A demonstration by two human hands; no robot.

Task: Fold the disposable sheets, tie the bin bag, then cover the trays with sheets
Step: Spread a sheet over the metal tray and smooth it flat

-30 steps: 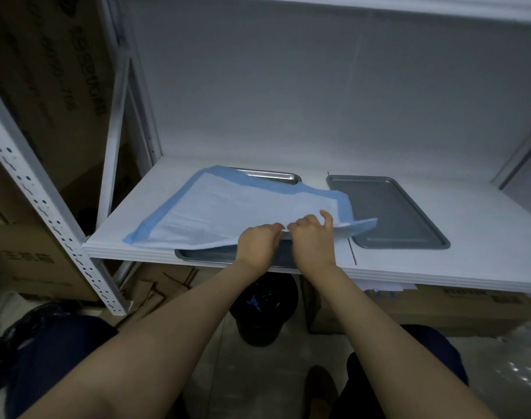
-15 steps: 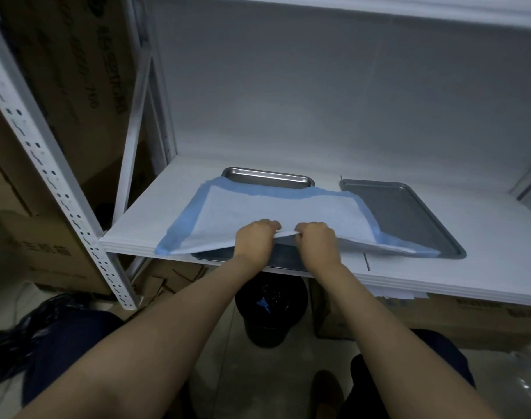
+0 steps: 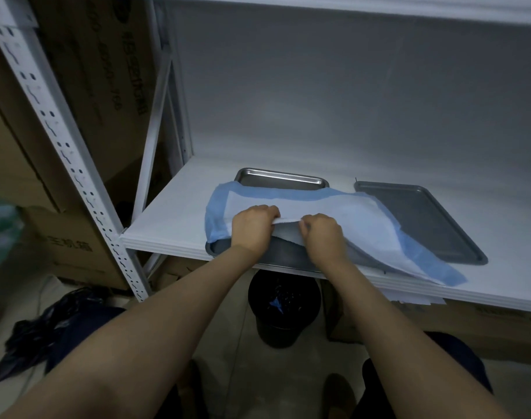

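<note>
A white disposable sheet (image 3: 348, 213) with a blue border lies over a shiny steel tray (image 3: 280, 179) on the white shelf (image 3: 179, 219). Only the tray's far rim and its near left corner show. My left hand (image 3: 252, 226) and my right hand (image 3: 324, 237) grip the sheet's near edge side by side, fingers curled round it, lifting it slightly off the tray. The sheet's right corner trails over the shelf front, beside a second, flat grey tray (image 3: 418, 220) that lies bare.
A black bin (image 3: 283, 309) with a dark liner stands on the floor under the shelf. A black bag (image 3: 46, 334) lies on the floor at left. Cardboard boxes (image 3: 85, 86) stand behind the perforated shelf upright (image 3: 61, 146). More boxes sit under the shelf at right.
The sheet has slid right and toward me, baring more of the steel tray's far rim; its right corner now hangs past the shelf front. Both hands keep hold of the near edge.
</note>
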